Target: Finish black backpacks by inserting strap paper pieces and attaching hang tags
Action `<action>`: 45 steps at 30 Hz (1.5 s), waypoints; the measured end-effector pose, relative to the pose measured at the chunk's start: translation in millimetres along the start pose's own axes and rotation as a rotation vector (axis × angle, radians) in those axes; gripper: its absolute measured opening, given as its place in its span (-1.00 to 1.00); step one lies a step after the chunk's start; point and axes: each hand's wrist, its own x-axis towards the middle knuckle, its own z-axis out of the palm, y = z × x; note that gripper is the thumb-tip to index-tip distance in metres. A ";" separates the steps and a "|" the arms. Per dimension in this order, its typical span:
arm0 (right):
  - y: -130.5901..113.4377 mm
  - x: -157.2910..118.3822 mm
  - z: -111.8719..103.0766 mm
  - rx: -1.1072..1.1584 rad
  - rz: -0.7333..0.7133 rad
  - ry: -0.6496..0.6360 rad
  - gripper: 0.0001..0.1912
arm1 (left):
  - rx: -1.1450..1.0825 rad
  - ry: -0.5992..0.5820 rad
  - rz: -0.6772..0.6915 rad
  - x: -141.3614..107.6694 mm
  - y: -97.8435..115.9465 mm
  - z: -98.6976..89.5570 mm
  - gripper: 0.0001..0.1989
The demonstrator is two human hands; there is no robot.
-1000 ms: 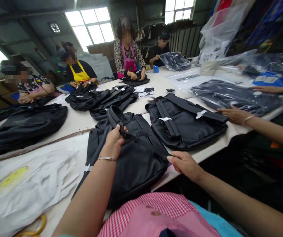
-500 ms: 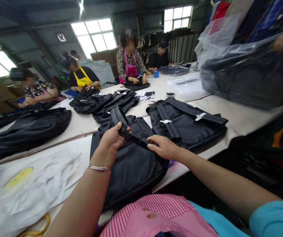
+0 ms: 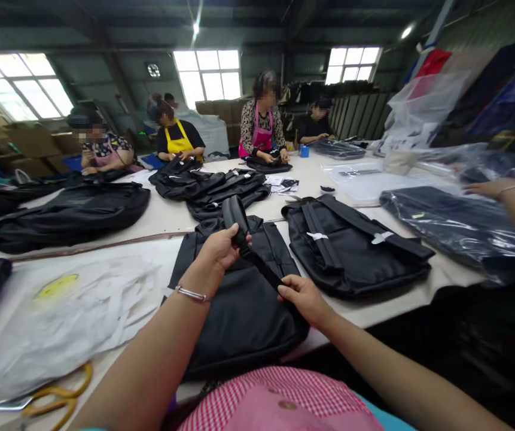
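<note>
The left hand [image 3: 222, 250] is closed around the black strap [image 3: 264, 270], just where its thick part meets the narrow webbing. The right hand [image 3: 304, 296] pinches the webbing lower down, between thumb and fingers. Half a second ago this hand was higher and a little nearer to the left one; now a longer piece of webbing shows between them, and it runs straight. One second ago the right hand was at the side edge of the backpack [image 3: 243, 323], which lies flat under both hands.

Beyond the right hand, to its right, the second backpack [image 3: 365, 257] rests on the table [image 3: 167, 218]. Farther right, a wrapped bag [image 3: 445, 221] lies there, near a co-worker's hand [image 3: 490, 188]; in the previous frame one was raised. Well left of the left hand, the scissors [image 3: 57, 395] have come more into view.
</note>
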 end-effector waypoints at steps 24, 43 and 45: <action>-37.9 19.7 45.9 0.115 0.054 -0.301 -0.60 | 0.099 0.100 0.158 6.1 -16.5 -1.8 -0.86; -39.0 52.4 31.4 -0.570 -0.153 -0.185 -0.76 | 0.202 0.095 0.064 -16.0 10.6 -9.4 -0.80; -37.3 56.4 29.6 -0.723 -0.220 -0.124 -0.82 | 0.212 0.128 -0.016 -31.5 1.6 -20.7 -0.77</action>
